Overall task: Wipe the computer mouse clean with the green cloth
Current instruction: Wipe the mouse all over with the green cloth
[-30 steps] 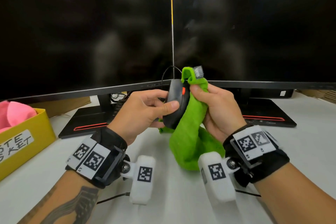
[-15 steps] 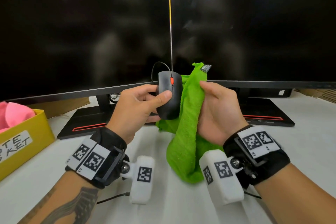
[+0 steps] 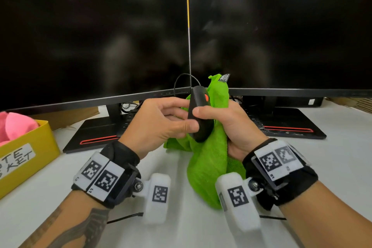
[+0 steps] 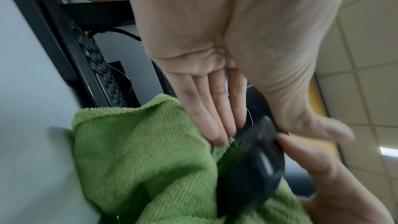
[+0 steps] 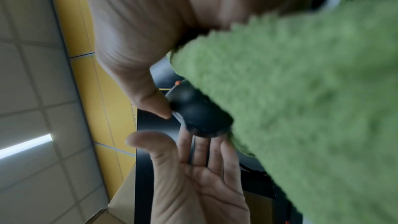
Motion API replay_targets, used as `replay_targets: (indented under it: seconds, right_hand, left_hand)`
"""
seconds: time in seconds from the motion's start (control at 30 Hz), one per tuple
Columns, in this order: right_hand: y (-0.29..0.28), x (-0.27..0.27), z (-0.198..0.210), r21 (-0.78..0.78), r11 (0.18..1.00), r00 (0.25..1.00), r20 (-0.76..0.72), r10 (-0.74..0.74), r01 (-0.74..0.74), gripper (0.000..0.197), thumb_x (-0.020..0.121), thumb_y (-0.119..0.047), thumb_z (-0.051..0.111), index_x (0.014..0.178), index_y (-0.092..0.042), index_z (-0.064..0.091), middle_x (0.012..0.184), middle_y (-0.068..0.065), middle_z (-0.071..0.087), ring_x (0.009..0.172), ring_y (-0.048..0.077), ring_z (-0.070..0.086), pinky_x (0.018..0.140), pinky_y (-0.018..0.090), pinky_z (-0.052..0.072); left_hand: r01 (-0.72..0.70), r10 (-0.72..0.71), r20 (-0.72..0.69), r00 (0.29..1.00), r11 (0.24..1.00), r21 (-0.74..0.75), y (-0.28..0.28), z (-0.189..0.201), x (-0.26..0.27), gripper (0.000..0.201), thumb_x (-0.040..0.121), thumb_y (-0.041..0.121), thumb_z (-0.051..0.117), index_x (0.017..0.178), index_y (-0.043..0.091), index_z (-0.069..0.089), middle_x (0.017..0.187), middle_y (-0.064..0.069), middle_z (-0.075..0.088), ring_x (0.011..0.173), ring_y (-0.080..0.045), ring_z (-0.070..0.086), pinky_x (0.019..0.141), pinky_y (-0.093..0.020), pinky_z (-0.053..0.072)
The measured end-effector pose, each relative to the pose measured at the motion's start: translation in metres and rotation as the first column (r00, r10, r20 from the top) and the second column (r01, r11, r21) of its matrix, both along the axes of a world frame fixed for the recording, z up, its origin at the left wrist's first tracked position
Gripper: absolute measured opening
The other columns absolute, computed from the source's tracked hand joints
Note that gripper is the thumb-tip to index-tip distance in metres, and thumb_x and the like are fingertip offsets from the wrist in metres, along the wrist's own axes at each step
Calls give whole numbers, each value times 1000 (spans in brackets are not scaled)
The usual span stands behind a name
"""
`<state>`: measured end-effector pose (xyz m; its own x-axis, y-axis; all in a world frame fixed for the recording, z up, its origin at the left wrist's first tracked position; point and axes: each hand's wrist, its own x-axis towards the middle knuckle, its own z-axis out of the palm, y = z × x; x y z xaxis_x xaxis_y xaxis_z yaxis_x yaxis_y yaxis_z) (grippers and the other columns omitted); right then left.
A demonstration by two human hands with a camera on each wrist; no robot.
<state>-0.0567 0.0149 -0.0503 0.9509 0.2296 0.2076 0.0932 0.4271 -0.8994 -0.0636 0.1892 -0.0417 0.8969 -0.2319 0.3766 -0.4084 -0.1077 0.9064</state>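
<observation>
The black computer mouse (image 3: 200, 125) with an orange wheel is held upright above the desk, its side edge facing me. My left hand (image 3: 161, 121) holds it between the thumb and nearly straight fingers (image 4: 206, 108) that lie behind it. My right hand (image 3: 233, 127) grips the green cloth (image 3: 209, 159), which covers the mouse's right side and hangs down to the desk. The right thumb (image 5: 150, 100) presses on the mouse (image 5: 200, 113) at its bare edge. The left wrist view shows the mouse (image 4: 254, 159) nestled in the cloth (image 4: 140, 151). What the right fingers do under the cloth is hidden.
Two dark monitors (image 3: 92, 32) stand close behind on black bases (image 3: 96, 135). The mouse cable (image 3: 181, 80) loops up toward them. A yellow box (image 3: 26, 155) with something pink in it sits at the left. A keyboard lies between the bases on the white desk (image 3: 181, 233).
The mouse has turned from top-facing to edge-on and sunk into the cloth. My right thumb has come over onto the mouse, and both hands have closed together.
</observation>
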Motion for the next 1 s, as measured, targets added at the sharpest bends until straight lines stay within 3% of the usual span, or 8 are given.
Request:
replay_targets:
  seconds: [0.07,0.17,0.23,0.37,0.43,0.57,0.77,1.0]
  right_hand:
    - [-1,-1,2,48,999,1000,-19,22,-21,64,65,-4,74,122,18,52,102,27,60,90,41,64,85,62,60]
    - [-4,1,2,104,993,998,-47,52,-47,79,61,-13,71,128,19,46,114,29,54,104,46,57,102,80,38]
    - [-7,2,1,130,987,991,-89,103,-91,74,67,-13,65,134,15,48,121,31,56,110,47,57,107,75,38]
    - [-10,3,-1,146,977,979,-116,170,-152,48,76,-15,58,118,6,64,116,28,60,104,43,60,100,58,49]
    - [-11,7,-2,146,979,980,-120,160,-142,42,77,-16,59,114,3,65,113,28,61,105,43,60,106,61,47]
    - [-10,8,0,111,993,985,-162,67,-49,56,87,-15,54,137,9,54,136,35,59,120,51,60,111,66,42]
    - [-14,15,-2,111,983,987,-85,-136,145,37,98,-4,58,132,-19,55,116,22,71,98,33,70,76,45,59]
    - [-9,18,-7,122,992,998,-53,-21,28,36,105,-14,46,137,-9,62,134,21,69,128,39,63,111,58,47]
  left_hand:
    - [-116,117,23,993,992,-40,2,0,5,40,68,41,78,100,19,79,85,-1,77,78,-11,73,70,-30,65]
    - [-274,277,60,959,960,-53,7,-1,15,41,84,57,60,98,22,77,91,8,77,89,-2,71,82,-24,61]
    - [-228,225,49,973,972,62,9,-5,19,37,98,53,55,104,23,76,96,14,79,95,2,71,88,-24,55]
    - [-83,97,-51,994,968,237,7,-11,17,41,98,49,60,104,13,79,105,-10,81,101,-19,75,94,-40,55]
    - [-90,102,-59,993,981,170,5,-9,15,28,99,32,65,102,8,78,100,-13,81,96,-26,78,85,-38,59]
    - [-121,115,-130,985,992,-35,8,-4,14,20,99,20,67,104,2,75,100,-17,80,89,-25,77,81,-37,60]
    - [-92,29,-206,978,948,-304,6,3,12,25,103,14,56,113,1,75,109,-18,79,103,-30,76,93,-41,62]
    - [-8,-86,-225,970,922,-388,2,5,8,61,87,-9,25,132,0,65,128,-22,72,121,-37,68,106,-51,54]
